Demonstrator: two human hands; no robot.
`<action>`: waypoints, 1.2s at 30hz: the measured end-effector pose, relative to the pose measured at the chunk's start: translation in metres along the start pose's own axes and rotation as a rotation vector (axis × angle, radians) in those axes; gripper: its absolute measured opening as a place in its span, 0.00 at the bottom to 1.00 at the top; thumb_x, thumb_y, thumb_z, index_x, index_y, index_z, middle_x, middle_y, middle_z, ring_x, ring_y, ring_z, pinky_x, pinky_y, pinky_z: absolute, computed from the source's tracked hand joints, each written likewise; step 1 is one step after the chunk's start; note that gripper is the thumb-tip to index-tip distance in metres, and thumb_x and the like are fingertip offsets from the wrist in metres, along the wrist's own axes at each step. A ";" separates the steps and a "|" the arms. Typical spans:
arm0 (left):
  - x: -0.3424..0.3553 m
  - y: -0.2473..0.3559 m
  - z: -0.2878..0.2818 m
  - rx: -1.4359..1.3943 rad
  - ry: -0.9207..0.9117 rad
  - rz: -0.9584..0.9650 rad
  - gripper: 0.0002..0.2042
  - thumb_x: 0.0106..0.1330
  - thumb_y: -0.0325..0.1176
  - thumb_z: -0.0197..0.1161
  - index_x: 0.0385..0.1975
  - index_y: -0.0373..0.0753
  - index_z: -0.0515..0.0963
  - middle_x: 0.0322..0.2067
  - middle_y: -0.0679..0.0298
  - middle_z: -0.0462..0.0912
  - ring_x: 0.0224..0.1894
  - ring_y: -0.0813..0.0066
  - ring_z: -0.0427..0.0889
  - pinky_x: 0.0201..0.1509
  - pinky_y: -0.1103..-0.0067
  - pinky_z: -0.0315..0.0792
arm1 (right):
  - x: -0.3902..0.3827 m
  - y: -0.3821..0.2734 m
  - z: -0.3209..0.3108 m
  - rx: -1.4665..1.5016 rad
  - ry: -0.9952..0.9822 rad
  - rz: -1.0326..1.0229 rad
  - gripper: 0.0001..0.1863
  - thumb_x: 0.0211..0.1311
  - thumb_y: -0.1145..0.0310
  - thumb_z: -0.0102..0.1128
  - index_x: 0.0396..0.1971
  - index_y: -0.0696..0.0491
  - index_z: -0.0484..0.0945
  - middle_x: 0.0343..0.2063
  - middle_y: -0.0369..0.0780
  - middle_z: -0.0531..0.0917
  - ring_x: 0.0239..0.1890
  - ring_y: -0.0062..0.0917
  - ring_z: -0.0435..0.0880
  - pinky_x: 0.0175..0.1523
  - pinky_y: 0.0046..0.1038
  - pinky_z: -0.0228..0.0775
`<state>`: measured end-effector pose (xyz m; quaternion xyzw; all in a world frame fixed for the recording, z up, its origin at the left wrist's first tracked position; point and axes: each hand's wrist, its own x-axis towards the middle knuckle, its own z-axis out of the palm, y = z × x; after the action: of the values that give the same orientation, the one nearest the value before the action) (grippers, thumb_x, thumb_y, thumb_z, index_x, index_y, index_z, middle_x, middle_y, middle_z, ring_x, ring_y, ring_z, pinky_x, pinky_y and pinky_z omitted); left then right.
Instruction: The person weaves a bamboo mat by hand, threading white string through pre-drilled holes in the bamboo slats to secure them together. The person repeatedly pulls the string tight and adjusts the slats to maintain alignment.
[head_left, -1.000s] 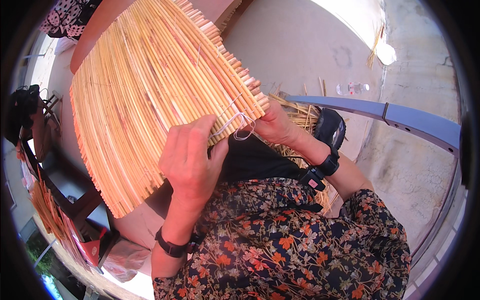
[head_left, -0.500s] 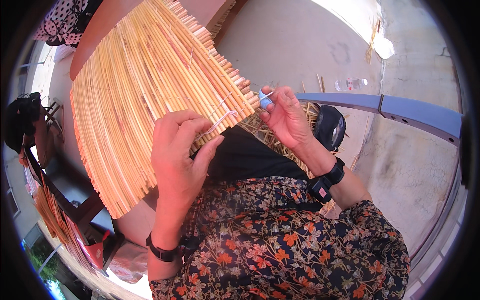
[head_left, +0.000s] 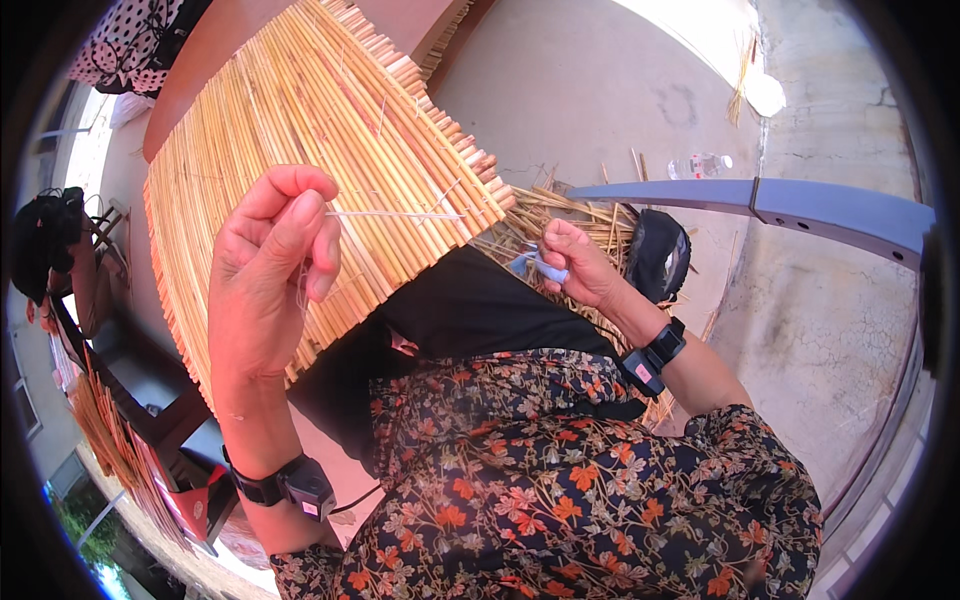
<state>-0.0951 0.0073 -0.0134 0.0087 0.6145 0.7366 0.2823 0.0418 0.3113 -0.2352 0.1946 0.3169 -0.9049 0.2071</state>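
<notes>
A stitched mat of pale straw-coloured stalks (head_left: 300, 110) lies slanted before me, its near right corner over my dark trousers. My left hand (head_left: 275, 255) is raised above the mat, thumb and fingers pinching a white string (head_left: 395, 214). That string runs taut to the mat's right corner, and a loose strand hangs below the fingers. Off the mat's right corner, my right hand (head_left: 580, 265) is closed. A light blue strip (head_left: 545, 267) shows at its fingers; whether it is worn or held, I cannot tell. What else the fingers grip is hidden.
Loose stalks (head_left: 560, 212) are heaped beyond my right hand, by a dark shoe (head_left: 660, 257). A blue-grey metal bar (head_left: 700, 196) crosses on the right. Behind it lies a plastic bottle (head_left: 700, 165). More thin stalks (head_left: 105, 425) stand at left, below another person (head_left: 60, 245).
My left hand has lifted off the mat's near edge and moved left, drawing the white string straight. My right hand has dropped lower and its fingers have curled in.
</notes>
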 end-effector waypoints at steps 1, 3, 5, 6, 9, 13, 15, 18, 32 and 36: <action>0.002 -0.001 -0.003 -0.071 0.013 0.033 0.08 0.77 0.32 0.54 0.47 0.36 0.75 0.23 0.70 0.72 0.22 0.85 0.65 0.25 0.87 0.58 | -0.009 0.004 -0.018 -0.015 0.056 0.012 0.08 0.73 0.64 0.57 0.33 0.49 0.70 0.18 0.30 0.71 0.18 0.17 0.72 0.20 0.23 0.71; 0.009 -0.004 -0.011 -0.231 -0.055 0.095 0.08 0.76 0.31 0.55 0.48 0.35 0.74 0.27 0.68 0.74 0.23 0.83 0.65 0.28 0.86 0.61 | -0.035 0.014 -0.066 -0.055 0.196 0.028 0.08 0.72 0.66 0.58 0.32 0.49 0.71 0.18 0.30 0.71 0.17 0.17 0.71 0.20 0.24 0.71; 0.009 -0.010 -0.015 -0.275 -0.042 0.146 0.09 0.76 0.31 0.55 0.50 0.35 0.74 0.32 0.65 0.78 0.29 0.81 0.72 0.34 0.85 0.67 | -0.071 0.020 -0.109 -0.124 0.341 0.042 0.07 0.71 0.68 0.58 0.31 0.49 0.71 0.18 0.30 0.71 0.17 0.16 0.71 0.20 0.23 0.70; 0.010 -0.011 -0.016 -0.298 -0.036 0.172 0.10 0.76 0.31 0.55 0.51 0.35 0.74 0.35 0.63 0.79 0.31 0.80 0.75 0.38 0.85 0.70 | -0.093 0.021 -0.128 -0.162 0.416 0.039 0.07 0.71 0.68 0.58 0.32 0.49 0.72 0.17 0.30 0.71 0.17 0.16 0.71 0.20 0.22 0.70; 0.011 -0.020 0.000 -0.063 0.193 0.175 0.16 0.72 0.28 0.59 0.56 0.31 0.72 0.47 0.54 0.83 0.47 0.69 0.84 0.55 0.79 0.74 | -0.155 0.031 -0.205 -0.652 0.700 0.036 0.07 0.69 0.70 0.58 0.30 0.51 0.72 0.17 0.31 0.72 0.18 0.19 0.73 0.22 0.23 0.71; 0.001 -0.035 0.013 0.204 0.132 0.228 0.27 0.65 0.25 0.65 0.64 0.29 0.66 0.59 0.50 0.77 0.61 0.61 0.77 0.68 0.71 0.67 | -0.164 0.020 -0.198 -1.488 0.738 0.008 0.07 0.68 0.71 0.58 0.30 0.54 0.72 0.22 0.35 0.76 0.20 0.20 0.75 0.26 0.25 0.71; -0.006 -0.041 0.019 0.302 0.136 0.315 0.29 0.63 0.24 0.65 0.65 0.29 0.65 0.61 0.50 0.76 0.63 0.60 0.75 0.69 0.70 0.66 | -0.123 0.005 -0.131 -1.772 0.527 -0.183 0.07 0.69 0.70 0.56 0.31 0.56 0.72 0.34 0.39 0.84 0.24 0.16 0.76 0.27 0.24 0.71; -0.011 -0.046 0.021 0.367 0.075 0.344 0.33 0.60 0.22 0.67 0.67 0.28 0.63 0.64 0.49 0.73 0.67 0.57 0.71 0.72 0.66 0.62 | -0.044 -0.015 0.009 -0.725 0.260 -0.191 0.07 0.72 0.67 0.56 0.35 0.55 0.73 0.41 0.40 0.84 0.23 0.15 0.78 0.29 0.21 0.74; -0.014 -0.057 0.018 0.637 0.167 0.438 0.39 0.51 0.25 0.75 0.67 0.34 0.66 0.60 0.51 0.77 0.64 0.59 0.75 0.70 0.68 0.64 | 0.009 0.002 -0.024 -0.065 0.451 -0.101 0.06 0.71 0.67 0.57 0.35 0.49 0.69 0.24 0.33 0.74 0.19 0.18 0.73 0.26 0.24 0.72; -0.011 -0.058 0.020 0.966 0.096 0.524 0.43 0.44 0.29 0.80 0.66 0.37 0.68 0.60 0.54 0.77 0.62 0.56 0.76 0.67 0.67 0.67 | -0.020 0.030 -0.104 -0.601 0.582 0.037 0.05 0.69 0.69 0.56 0.34 0.52 0.71 0.23 0.35 0.76 0.18 0.20 0.75 0.26 0.27 0.74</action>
<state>-0.0556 0.0254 -0.0576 0.2565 0.8720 0.4161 0.0250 0.0965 0.3629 -0.3150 0.3786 0.6087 -0.6755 0.1728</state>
